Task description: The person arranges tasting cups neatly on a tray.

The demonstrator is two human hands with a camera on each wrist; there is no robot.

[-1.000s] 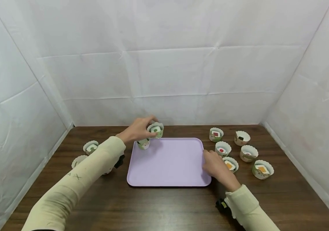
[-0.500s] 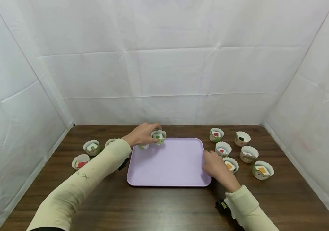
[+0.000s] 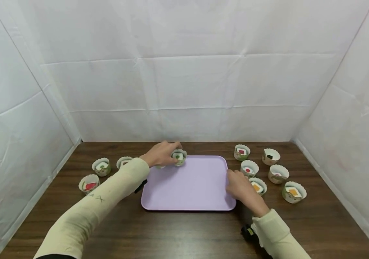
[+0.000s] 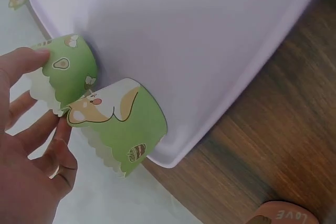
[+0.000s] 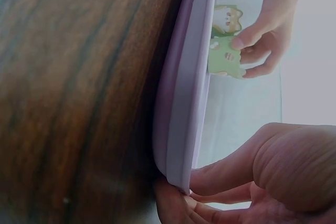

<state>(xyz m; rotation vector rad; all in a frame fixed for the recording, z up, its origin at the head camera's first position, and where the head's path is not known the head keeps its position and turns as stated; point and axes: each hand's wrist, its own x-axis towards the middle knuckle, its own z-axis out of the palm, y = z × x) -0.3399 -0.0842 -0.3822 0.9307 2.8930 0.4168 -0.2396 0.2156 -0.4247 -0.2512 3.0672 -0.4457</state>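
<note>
My left hand point(image 3: 162, 154) pinches a green paper baking cup point(image 3: 180, 160) by its scalloped rim, at the back edge of the lavender tray point(image 3: 189, 189). Inside that cup lies a white piece with a green centre. A second green cup point(image 4: 128, 124), printed with a dog, sits beside it in the tray's corner, mostly hidden behind the left hand in the head view. In the right wrist view, thumb and fingers of my right hand point(image 5: 294, 156) grip the tray's rim; the head view has this hand point(image 3: 241, 185) at the tray's right side.
Several filled paper cups stand right of the tray, among them a cup with an orange-topped piece point(image 3: 293, 196) and one point(image 3: 270, 160) with a dark-topped piece. More stand at the left, including a cup with a red piece point(image 3: 93, 187). White sheeting point(image 3: 184, 82) encloses the brown table point(image 3: 171, 233).
My left hand has moved the green cup slightly right and down onto the tray, next to the other cup. My right hand stays at the tray's edge.
</note>
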